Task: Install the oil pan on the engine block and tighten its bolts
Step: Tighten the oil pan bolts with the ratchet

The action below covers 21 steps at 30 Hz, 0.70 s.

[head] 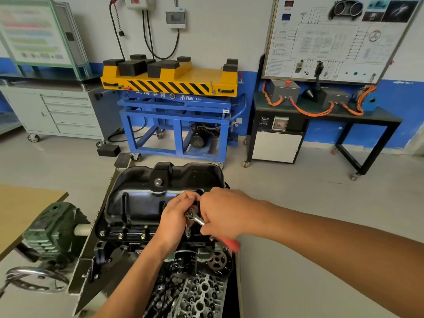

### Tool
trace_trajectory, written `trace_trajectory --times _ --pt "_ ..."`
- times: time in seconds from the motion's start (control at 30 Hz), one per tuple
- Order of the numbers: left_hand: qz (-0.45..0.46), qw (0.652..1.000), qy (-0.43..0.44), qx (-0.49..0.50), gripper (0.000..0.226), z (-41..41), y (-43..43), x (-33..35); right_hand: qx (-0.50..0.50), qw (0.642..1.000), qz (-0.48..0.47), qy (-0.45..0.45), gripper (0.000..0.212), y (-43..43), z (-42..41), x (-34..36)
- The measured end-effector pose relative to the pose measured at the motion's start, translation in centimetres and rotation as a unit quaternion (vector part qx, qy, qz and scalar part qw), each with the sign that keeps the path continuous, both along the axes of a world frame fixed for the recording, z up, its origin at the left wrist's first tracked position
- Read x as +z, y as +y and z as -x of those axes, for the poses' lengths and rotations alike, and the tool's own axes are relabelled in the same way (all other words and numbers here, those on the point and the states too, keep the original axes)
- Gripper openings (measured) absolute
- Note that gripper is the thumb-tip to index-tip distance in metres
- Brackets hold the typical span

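**Both hands on the ratchet at the pan's near edge**

Low centre of the frame, the block (183, 290) lies nearest. Just above it, the left hand (175, 222) closes on the ratchet (195, 218) head, while the right hand (223, 213) wraps the red-tipped handle. The socket (188, 232) stands on a bolt at the flange. The black pan (146, 198) lies beyond both hands, atop the block. Farther back stands a blue cart (176, 125).

Grey floor (298, 203), blue-banded wall (401, 115), perhaps painted.
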<state>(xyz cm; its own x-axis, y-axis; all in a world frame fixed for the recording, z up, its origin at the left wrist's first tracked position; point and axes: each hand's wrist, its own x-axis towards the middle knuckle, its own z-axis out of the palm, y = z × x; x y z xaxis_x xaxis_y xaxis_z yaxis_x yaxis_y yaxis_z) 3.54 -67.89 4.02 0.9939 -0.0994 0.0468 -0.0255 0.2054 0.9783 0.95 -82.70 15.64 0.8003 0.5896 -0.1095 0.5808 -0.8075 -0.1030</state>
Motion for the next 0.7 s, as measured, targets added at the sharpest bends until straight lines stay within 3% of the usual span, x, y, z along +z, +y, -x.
trace_trajectory --times 0.13,0.23,0.33,0.43,0.6,0.7 --pt "-0.023 1.0 -0.001 -0.014 0.033 -0.1 0.0 -0.3 -0.016 0.992 0.041 -0.118 0.038 -0.8 -0.6 -0.4" --pt "-0.042 0.997 -0.036 -0.062 0.039 -0.2 0.3 -0.3 -0.015 0.989 0.044 -0.137 0.029 -0.2 -0.7 -1.1" --pt "-0.064 0.991 -0.046 -0.109 0.05 0.0 0.7 0.1 -0.016 0.99 0.04 -0.135 0.015 0.3 -0.9 -1.2" --pt "-0.062 0.989 -0.039 -0.127 0.064 0.1 0.6 0.0 0.004 0.994 0.006 -0.11 0.031 0.7 -1.7 -1.2" --pt "-0.003 0.991 -0.07 -0.115 0.067 0.2 0.8 0.3 0.038 0.996 -0.074 -0.04 0.041 0.7 -3.1 -1.2" --pt "-0.02 0.993 -0.045 -0.106 0.079 0.1 1.3 0.5 0.055 0.995 -0.067 -0.046 0.041 0.1 -3.9 -1.5"
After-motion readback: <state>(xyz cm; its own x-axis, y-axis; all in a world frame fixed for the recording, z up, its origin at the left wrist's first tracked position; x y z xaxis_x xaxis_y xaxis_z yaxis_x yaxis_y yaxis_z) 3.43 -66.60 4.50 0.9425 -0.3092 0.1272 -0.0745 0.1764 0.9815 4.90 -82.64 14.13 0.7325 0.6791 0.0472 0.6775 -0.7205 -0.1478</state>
